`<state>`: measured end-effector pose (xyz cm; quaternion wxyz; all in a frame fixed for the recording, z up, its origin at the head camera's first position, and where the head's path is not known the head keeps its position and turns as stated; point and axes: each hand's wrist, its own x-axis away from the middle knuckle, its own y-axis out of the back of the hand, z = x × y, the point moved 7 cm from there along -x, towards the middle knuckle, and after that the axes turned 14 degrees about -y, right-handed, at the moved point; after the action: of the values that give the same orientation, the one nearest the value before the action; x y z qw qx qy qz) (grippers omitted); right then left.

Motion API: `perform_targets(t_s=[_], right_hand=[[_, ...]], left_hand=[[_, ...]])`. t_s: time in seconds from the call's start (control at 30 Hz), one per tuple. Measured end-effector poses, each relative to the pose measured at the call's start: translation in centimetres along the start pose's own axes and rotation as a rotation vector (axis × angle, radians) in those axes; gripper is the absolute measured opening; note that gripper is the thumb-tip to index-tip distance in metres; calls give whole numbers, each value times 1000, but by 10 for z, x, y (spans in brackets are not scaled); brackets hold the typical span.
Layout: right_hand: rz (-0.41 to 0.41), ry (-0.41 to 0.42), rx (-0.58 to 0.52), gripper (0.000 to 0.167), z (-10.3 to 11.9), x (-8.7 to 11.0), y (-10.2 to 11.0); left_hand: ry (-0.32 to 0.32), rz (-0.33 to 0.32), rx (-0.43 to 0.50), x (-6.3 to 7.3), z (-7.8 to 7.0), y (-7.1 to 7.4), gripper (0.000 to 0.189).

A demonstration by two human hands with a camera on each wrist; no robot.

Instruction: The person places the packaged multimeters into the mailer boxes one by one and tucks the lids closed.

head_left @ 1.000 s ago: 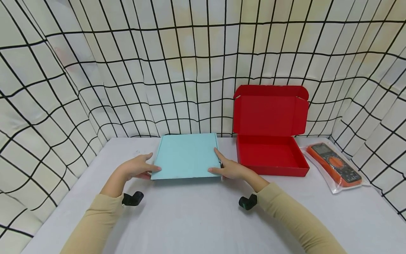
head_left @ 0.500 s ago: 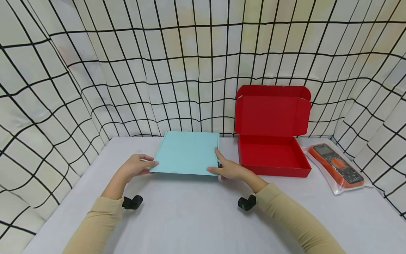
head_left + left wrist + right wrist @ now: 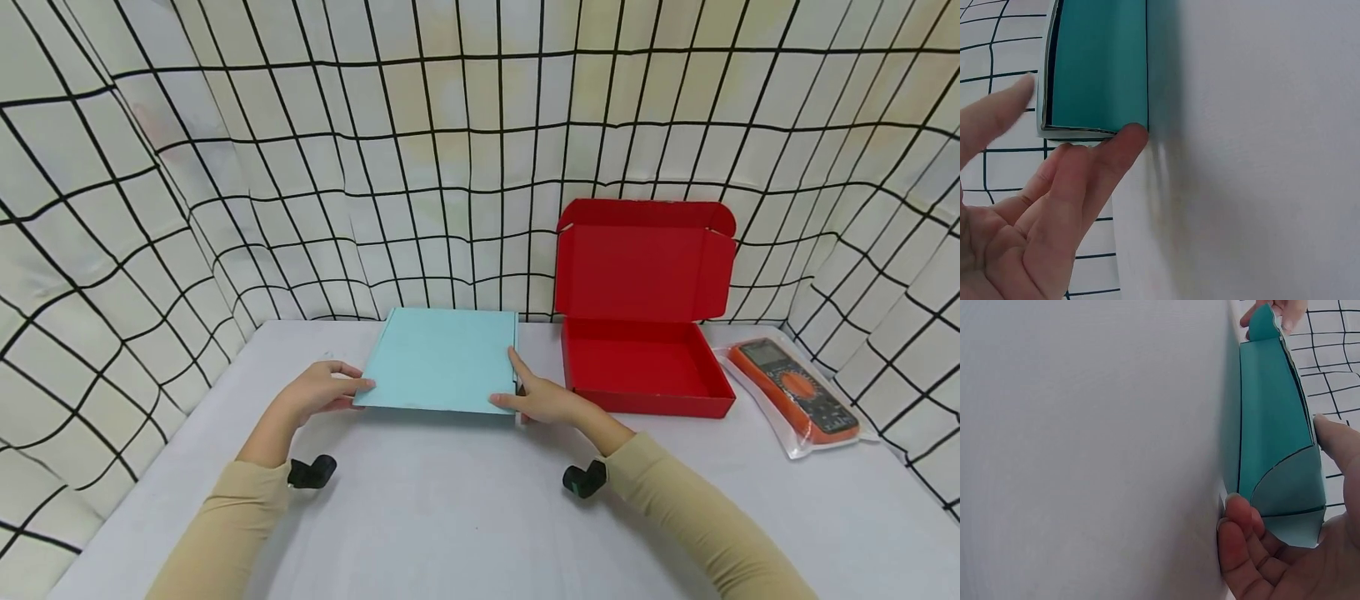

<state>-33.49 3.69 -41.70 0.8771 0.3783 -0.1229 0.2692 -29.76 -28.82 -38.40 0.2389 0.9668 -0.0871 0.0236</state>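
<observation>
Pale-blue box [image 3: 442,358] near the far table edge [image 3: 322,328]: left hand [image 3: 322,389] and right hand [image 3: 542,400] pinch front corners; uneven pull risks warping.

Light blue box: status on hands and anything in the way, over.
Left hand on left front corner; right hand gripping right side. Light blue box between them. Open red box at right, seemingly not blocking.

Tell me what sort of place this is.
Probably a staged tabletop recording booth: a white-covered table, a grid-patterned backdrop around three sides, and wrist-worn black devices.
</observation>
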Motion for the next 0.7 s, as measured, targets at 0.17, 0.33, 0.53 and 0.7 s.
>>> perform_targets(t_s=[0.17, 0.33, 0.53, 0.7], right_hand=[[7, 1, 2, 102, -1, 0, 0], [-3, 17, 10, 101, -1, 0, 0], [-50, 21, 54, 99, 1, -2, 2], [-113, -8, 123, 98, 1, 1, 6]], left_hand=[[-11, 27, -52, 0, 3, 2, 59], [-22, 33, -147, -4, 6, 3, 64], [-102, 41, -299, -9, 0, 1, 74], [-235, 87, -407, -13, -9, -6, 88]])
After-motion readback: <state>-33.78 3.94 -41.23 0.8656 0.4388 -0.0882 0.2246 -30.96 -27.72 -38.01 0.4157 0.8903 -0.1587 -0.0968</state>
